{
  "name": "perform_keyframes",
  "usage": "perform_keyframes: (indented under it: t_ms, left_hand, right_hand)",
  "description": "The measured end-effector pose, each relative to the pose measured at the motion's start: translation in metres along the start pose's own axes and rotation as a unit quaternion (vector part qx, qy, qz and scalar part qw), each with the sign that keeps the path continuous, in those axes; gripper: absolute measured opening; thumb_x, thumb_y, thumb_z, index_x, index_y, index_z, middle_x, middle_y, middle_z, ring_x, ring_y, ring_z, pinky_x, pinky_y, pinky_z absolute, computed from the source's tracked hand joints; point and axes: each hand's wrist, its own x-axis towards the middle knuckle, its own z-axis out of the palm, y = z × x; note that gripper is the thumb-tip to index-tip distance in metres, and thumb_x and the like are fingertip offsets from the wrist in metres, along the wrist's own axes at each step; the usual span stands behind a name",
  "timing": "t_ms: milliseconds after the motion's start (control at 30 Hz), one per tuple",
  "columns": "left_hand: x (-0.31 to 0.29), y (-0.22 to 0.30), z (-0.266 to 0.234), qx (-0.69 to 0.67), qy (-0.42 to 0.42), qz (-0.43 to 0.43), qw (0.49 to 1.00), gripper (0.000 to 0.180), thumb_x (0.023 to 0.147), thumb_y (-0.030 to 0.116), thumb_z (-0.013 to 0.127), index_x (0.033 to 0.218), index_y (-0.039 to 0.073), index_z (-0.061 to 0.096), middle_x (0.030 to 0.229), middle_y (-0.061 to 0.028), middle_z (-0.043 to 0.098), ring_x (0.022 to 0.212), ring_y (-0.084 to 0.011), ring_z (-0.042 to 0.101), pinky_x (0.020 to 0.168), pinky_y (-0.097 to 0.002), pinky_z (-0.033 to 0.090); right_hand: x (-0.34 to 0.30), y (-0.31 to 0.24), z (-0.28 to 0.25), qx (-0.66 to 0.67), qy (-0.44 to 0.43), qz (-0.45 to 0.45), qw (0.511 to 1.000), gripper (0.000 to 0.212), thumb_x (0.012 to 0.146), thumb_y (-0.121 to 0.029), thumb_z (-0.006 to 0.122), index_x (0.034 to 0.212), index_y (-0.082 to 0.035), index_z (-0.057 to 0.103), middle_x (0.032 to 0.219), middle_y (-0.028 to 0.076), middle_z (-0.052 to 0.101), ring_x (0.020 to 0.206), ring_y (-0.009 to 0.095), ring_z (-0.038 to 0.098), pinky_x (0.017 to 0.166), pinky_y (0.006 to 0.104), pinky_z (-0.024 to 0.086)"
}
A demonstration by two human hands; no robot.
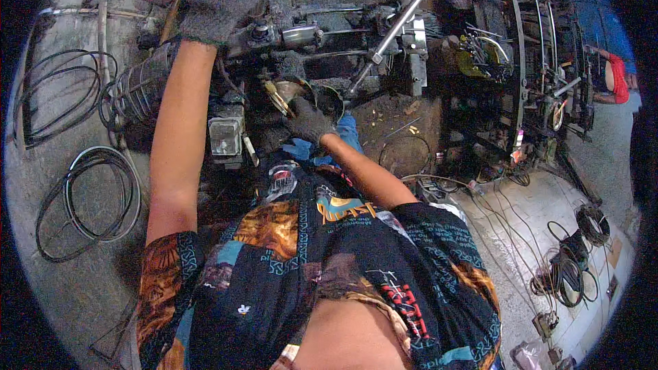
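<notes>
My left hand (223, 10), in a grey work glove, reaches far forward over the left end of a dark metal machine (301, 33). Its fingers are blurred and run toward the top edge, so their pose is unclear. My right hand (310, 122), in a dark glove, is low in front of the machine at a round metal container (329, 101). Its fingers look bent at the container's rim, and whatever they grip is hidden. Beside these fingers, at the container's left side, are thin yellowish pieces (277, 98).
A long bright metal rod (404, 19) slants across the machine's right part. Coiled black cable (92, 195) lies on the floor at left. A metal rack (534, 55) stands at right, with another person's red sleeve (619, 81) beyond. Cords (569, 277) lie at lower right.
</notes>
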Motion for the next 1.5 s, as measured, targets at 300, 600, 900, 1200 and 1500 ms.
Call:
perform_keyframes:
  t_ms: [300, 600, 900, 1200, 1500]
  left_hand:
    - [-0.015, 0.000, 0.004, -0.024, 0.009, -0.057, 0.998, 0.027, 0.089, 0.001, 0.063, 0.116, 0.003, 0.061, 0.111, -0.0149, 0.062, 0.107, -0.0334, 0.061, 0.097, -0.0398, 0.048]
    - [-0.019, -0.003, 0.006, 0.003, 0.008, -0.041, 0.999, 0.027, 0.094, 0.004, 0.062, 0.121, 0.003, 0.059, 0.119, -0.0152, 0.061, 0.113, -0.0331, 0.060, 0.100, -0.0407, 0.047]
    - [-0.017, -0.001, 0.009, 0.003, 0.000, -0.058, 0.998, 0.028, 0.093, 0.003, 0.063, 0.121, 0.004, 0.059, 0.119, -0.0147, 0.061, 0.116, -0.0329, 0.060, 0.103, -0.0411, 0.045]
    - [-0.008, 0.001, -0.001, 0.018, 0.000, -0.019, 1.000, 0.028, 0.092, 0.002, 0.062, 0.120, 0.005, 0.059, 0.120, -0.0144, 0.062, 0.116, -0.0335, 0.059, 0.105, -0.0430, 0.044]
    - [-0.019, -0.004, 0.013, 0.016, 0.009, -0.032, 0.999, 0.025, 0.093, 0.002, 0.061, 0.118, 0.005, 0.059, 0.119, -0.0142, 0.061, 0.116, -0.0327, 0.059, 0.106, -0.0423, 0.044]
  right_hand:
    - [-0.008, 0.048, -0.025, 0.245, 0.148, -0.024, 0.958, 0.037, 0.102, -0.029, 0.055, 0.127, -0.002, 0.060, 0.120, 0.022, 0.066, 0.104, 0.041, 0.064, 0.094, 0.0459, 0.050]
    - [0.078, 0.108, -0.030, 0.055, 0.402, -0.165, 0.899, 0.033, 0.102, -0.024, 0.052, 0.124, 0.000, 0.060, 0.116, 0.022, 0.066, 0.102, 0.039, 0.062, 0.091, 0.0459, 0.049]
    - [0.080, 0.106, -0.019, 0.113, 0.332, -0.057, 0.935, 0.039, 0.102, -0.025, 0.051, 0.132, -0.002, 0.057, 0.120, 0.023, 0.064, 0.113, 0.039, 0.060, 0.097, 0.0441, 0.047]
    - [0.133, 0.103, -0.028, 0.137, 0.377, -0.052, 0.915, 0.023, 0.100, -0.025, 0.054, 0.100, -0.004, 0.064, 0.086, 0.016, 0.065, 0.081, 0.031, 0.063, 0.071, 0.0443, 0.049]
    - [0.036, 0.041, -0.071, 0.104, 0.344, -0.055, 0.932, 0.036, 0.097, -0.032, 0.061, 0.118, -0.003, 0.063, 0.090, 0.020, 0.065, 0.086, 0.037, 0.064, 0.078, 0.0507, 0.049]
